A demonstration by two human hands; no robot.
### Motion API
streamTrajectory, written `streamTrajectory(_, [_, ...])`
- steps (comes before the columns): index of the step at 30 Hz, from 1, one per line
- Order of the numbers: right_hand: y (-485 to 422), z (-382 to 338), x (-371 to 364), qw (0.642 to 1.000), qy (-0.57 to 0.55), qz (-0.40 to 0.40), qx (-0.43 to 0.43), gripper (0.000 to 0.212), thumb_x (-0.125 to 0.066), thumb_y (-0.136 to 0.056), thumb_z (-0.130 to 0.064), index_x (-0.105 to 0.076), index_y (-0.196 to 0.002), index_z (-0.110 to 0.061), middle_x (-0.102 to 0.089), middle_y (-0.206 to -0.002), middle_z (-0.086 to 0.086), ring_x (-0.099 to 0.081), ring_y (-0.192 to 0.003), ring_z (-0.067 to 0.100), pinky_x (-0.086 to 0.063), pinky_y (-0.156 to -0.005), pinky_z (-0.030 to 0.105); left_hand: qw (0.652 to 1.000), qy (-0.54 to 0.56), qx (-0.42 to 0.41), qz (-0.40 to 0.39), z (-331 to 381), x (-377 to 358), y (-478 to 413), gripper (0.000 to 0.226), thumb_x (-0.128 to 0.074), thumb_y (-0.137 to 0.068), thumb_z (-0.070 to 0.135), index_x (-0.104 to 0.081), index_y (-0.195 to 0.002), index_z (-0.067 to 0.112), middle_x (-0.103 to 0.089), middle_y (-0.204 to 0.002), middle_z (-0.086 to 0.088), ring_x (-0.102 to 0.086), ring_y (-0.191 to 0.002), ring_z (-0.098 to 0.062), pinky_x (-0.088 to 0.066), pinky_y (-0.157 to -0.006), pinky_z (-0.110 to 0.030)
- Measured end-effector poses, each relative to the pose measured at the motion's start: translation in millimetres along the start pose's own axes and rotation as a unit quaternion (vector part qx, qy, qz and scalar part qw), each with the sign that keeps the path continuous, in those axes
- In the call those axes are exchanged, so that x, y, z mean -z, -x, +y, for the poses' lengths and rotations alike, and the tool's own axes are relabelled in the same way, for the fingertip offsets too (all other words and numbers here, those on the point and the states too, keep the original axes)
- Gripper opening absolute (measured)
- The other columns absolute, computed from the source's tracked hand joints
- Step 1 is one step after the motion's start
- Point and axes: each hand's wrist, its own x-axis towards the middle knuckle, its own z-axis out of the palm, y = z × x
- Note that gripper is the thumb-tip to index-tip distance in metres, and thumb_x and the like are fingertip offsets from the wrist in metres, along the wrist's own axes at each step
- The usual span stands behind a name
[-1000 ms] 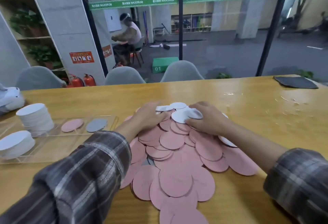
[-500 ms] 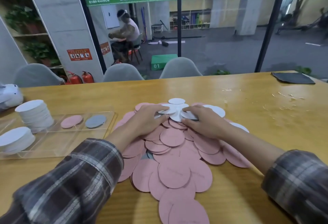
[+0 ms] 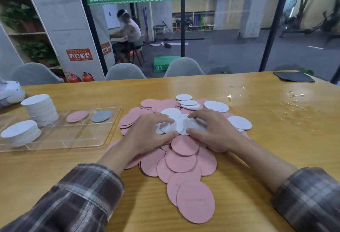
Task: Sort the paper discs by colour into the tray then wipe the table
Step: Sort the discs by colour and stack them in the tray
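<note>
A spread of pink discs (image 3: 184, 160) covers the middle of the wooden table (image 3: 276, 139), with white discs (image 3: 215, 105) scattered over its far part. My left hand (image 3: 149, 134) and my right hand (image 3: 215, 132) lie on the heap facing each other, thumbs and fingers curled round a bunch of white discs (image 3: 177, 124) between them. A clear tray (image 3: 73, 136) at the left holds two white stacks (image 3: 41, 110), one pink disc (image 3: 77, 116) and one grey disc (image 3: 101, 116).
A dark cloth (image 3: 293, 76) lies at the table's far right corner. Small paper scraps (image 3: 294, 94) are scattered on the right part of the table. A white object (image 3: 10, 92) sits at the far left edge. Grey chairs (image 3: 184, 67) stand behind the table.
Both hands have drawn nearer to me across the heap, gathering the white discs between them. More white discs now show uncovered at the far side.
</note>
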Motion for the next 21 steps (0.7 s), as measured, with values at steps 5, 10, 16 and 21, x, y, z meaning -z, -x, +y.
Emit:
streamTrajectory(5, [-3, -2, -4, 0.999, 0.0, 0.035, 0.029, 0.04, -0.073, -0.088, -0.041, -0.066, -0.126, -0.028, -0.063, -0.12, -0.012, -0.05, -0.11, 0.008, -0.038, -0.09, 0.016, 0.998, 0.064, 0.002, 0.026, 3, 3, -1, 0.054, -0.094, -0.072, 0.037, -0.076, -0.122, 0.025, -0.069, -0.12, 0.019, -0.06, -0.11, 0.002, -0.044, -0.094, -0.011])
streamTrajectory(10, [-1, -9, -5, 0.995, -0.049, 0.055, 0.061, 0.034, -0.074, -0.091, -0.033, -0.07, -0.123, -0.024, -0.071, -0.115, -0.015, -0.054, -0.1, -0.01, -0.035, -0.087, 0.001, 0.96, 0.26, 0.087, 0.057, 8, 4, -2, 0.046, -0.088, -0.078, 0.003, -0.077, -0.116, 0.028, -0.075, -0.102, 0.014, -0.069, -0.084, -0.011, -0.059, -0.077, -0.022])
streamTrajectory(16, [1, -18, -3, 0.991, -0.117, 0.044, 0.05, 0.023, -0.072, -0.094, -0.036, -0.073, -0.116, -0.029, -0.075, -0.099, -0.014, -0.065, -0.098, 0.001, -0.047, -0.084, 0.018, 0.927, 0.356, 0.102, 0.06, 20, 3, 1, 0.028, -0.089, -0.079, 0.008, -0.077, -0.102, 0.019, -0.077, -0.081, -0.003, -0.075, -0.075, -0.019, -0.062, -0.066, -0.03])
streamTrajectory(21, [0, -17, -3, 0.986, -0.159, 0.043, 0.041, 0.009, -0.073, -0.093, -0.027, -0.071, -0.098, -0.035, -0.074, -0.087, -0.003, -0.069, -0.088, 0.011, -0.054, -0.086, 0.037, 0.936, 0.329, 0.105, 0.072, 22, 1, 1, 0.01, -0.082, -0.088, 0.01, -0.078, -0.097, 0.014, -0.079, -0.081, -0.004, -0.078, -0.082, -0.024, -0.065, -0.075, -0.039])
